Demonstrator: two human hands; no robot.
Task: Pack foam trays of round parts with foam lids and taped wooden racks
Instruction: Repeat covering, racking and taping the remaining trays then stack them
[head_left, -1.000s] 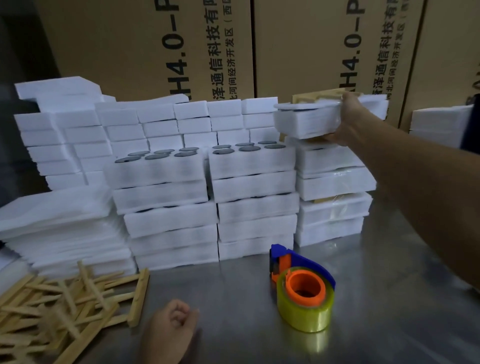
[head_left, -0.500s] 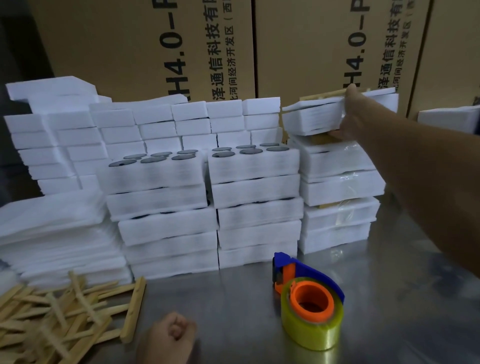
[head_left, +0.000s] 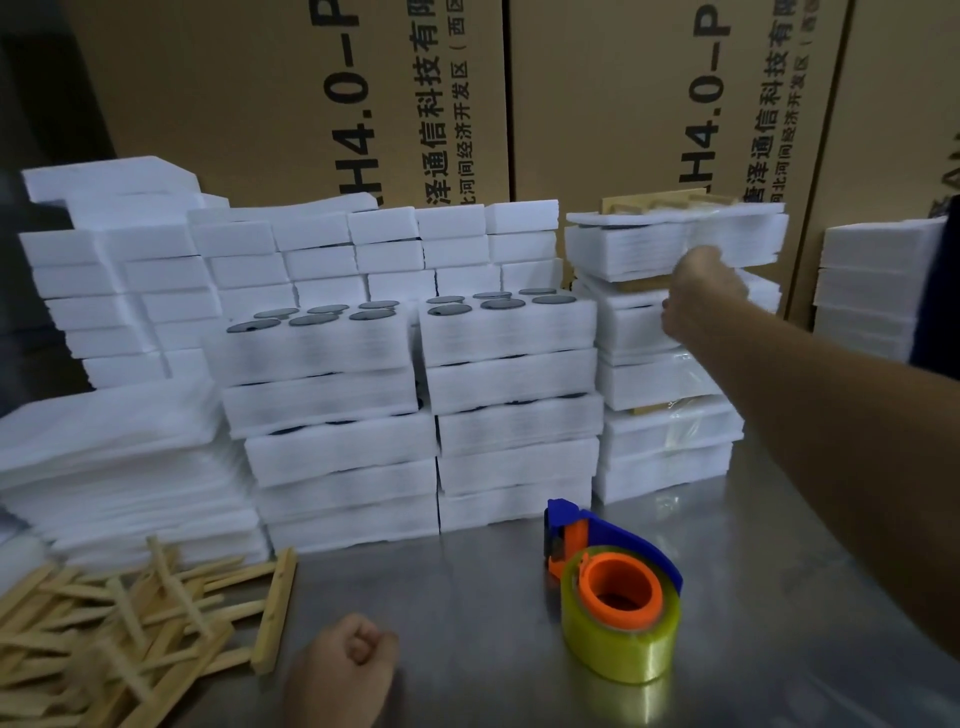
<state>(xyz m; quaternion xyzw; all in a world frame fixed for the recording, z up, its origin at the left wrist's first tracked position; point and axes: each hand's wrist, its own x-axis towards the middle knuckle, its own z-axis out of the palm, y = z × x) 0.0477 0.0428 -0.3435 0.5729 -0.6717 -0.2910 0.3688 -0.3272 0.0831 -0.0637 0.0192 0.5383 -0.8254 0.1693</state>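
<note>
My left hand (head_left: 345, 670) nearest, clenched in fist on metal surface (head_left: 467, 613), holding nothing. Wooden racks (head_left: 130, 613) piled left, tape dispenser (head_left: 615, 592) right. Behind: foam trays (head_left: 415, 405) stacked, round parts (head_left: 317, 319) on top. My right hand (head_left: 698, 293) against taped pack (head_left: 675, 244) atop right stack; grip unclear.

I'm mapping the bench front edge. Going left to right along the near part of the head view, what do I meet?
Pile of wooden racks → left hand, fist on the steel table → tape dispenser → right forearm.
</note>
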